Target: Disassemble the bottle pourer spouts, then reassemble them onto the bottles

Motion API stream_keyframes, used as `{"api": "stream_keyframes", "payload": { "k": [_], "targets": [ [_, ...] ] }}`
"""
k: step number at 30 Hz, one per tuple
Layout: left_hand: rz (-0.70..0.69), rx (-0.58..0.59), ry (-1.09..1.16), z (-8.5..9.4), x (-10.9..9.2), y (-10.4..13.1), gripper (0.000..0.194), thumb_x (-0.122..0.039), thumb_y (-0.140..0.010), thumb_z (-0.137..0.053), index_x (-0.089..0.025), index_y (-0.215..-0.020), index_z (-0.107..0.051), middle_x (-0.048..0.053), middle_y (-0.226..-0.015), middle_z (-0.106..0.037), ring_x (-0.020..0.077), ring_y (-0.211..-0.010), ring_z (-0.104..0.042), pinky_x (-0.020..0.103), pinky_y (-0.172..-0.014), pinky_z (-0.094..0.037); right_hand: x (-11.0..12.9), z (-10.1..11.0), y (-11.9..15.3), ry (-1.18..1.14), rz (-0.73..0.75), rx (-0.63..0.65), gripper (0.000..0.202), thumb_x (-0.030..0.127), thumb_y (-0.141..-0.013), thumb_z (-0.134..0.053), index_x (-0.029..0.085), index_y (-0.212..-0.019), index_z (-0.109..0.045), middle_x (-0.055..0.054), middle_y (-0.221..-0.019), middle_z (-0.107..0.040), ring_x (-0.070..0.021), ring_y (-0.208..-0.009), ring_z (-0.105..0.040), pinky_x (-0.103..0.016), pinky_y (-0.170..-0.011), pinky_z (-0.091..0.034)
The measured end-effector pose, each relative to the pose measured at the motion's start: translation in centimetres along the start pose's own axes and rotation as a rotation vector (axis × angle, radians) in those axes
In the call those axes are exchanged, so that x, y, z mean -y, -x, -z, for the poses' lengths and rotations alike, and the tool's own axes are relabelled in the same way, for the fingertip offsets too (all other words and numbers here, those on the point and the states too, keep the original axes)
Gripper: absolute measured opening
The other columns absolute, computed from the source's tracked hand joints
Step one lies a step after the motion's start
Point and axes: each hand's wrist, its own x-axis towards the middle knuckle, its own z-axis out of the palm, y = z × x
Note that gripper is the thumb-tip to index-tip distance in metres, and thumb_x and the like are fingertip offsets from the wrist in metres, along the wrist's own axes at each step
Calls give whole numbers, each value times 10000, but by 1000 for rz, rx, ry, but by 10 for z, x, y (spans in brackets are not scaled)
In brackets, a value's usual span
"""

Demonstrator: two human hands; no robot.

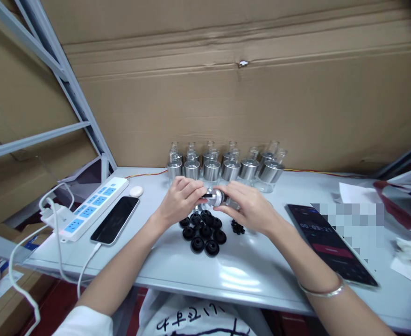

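Note:
My right hand [252,205] is closed round a bottle held on its side, most of it hidden by the fingers. Its silver-and-black top [215,196] points left. There my left hand [182,198] pinches the black end of that top. Just below both hands, several round black caps [205,231] lie in a cluster on the table. A small heap of tiny black parts [238,227] sits beside them, under my right hand. Behind my hands stand several clear glass bottles with metal sleeves [211,169], lined up in two rows.
To the left, a white power strip [93,209] with plugged cables lies beside a charging phone [115,220] and a round white object [136,191]. A tablet with a running timer [328,242] lies right, near papers [357,192]. Cardboard [226,102] walls off the back.

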Motion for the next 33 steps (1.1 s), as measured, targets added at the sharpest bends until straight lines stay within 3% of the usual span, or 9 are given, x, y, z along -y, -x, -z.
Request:
{"api": "stream_keyframes", "payload": {
  "k": [4,11,18,25,27,29,31,33],
  "targets": [
    [51,18,83,-2,3,1,265,-321,-976,-319,-164,-885,-511,59,-851,-604,170,-789,-494,307,-742,-374,0,-1,0,-10,-6,-7,359,419,-911,-454,109,-1039,-581,-88,-772,-632,-176,-681,-542,-298,-613,-462],
    [289,228,374,-4,5,2,416,-423,-976,-217,-170,-845,-521,65,-846,-583,181,-804,-468,322,-753,-369,-5,-3,0,100,8,-3,366,424,-926,-416,119,-1022,-594,-71,-698,-605,-181,-651,-537,-290,-574,-425],
    [436,281,528,-10,10,2,478,-517,-948,-227,-179,-794,-528,46,-774,-540,187,-792,-448,322,-745,-386,-10,-9,1,73,-18,2,374,428,-913,-442,104,-1017,-598,-88,-733,-628,-187,-667,-552,-298,-600,-447],
    [407,129,434,-9,13,8,371,-458,-957,-299,-183,-882,-536,57,-881,-579,185,-863,-478,318,-797,-395,-10,-9,1,-70,-100,-59,355,452,-891,-476,131,-981,-599,-67,-720,-632,-176,-661,-579,-291,-614,-470],
    [502,-29,379,-7,21,13,353,-471,-948,-325,-189,-880,-526,48,-868,-566,174,-835,-497,300,-770,-403,-18,-7,5,-99,-209,-133,331,448,-881,-492,154,-993,-594,-67,-769,-654,-177,-672,-597,-298,-638,-480],
    [697,-223,278,-3,31,19,341,-485,-936,-356,-195,-855,-517,33,-826,-543,165,-795,-504,285,-737,-403,-30,-5,9,-120,-405,-280,294,440,-876,-496,185,-988,-587,-48,-779,-660,-169,-646,-599,-298,-634,-483],
    [837,-281,242,1,39,22,338,-485,-931,-373,-198,-839,-526,19,-788,-541,160,-774,-512,278,-729,-399,-44,-4,13,-109,-591,-425,290,448,-864,-501,196,-986,-578,-32,-746,-646,-173,-628,-592,-302,-623,-482],
    [871,-254,257,5,41,22,320,-465,-930,-390,-199,-865,-555,19,-788,-574,165,-791,-534,281,-749,-401,-56,-5,16,-99,-685,-517,312,469,-853,-504,197,-991,-568,-35,-751,-645,-185,-653,-598,-315,-640,-483]
  ]
}}
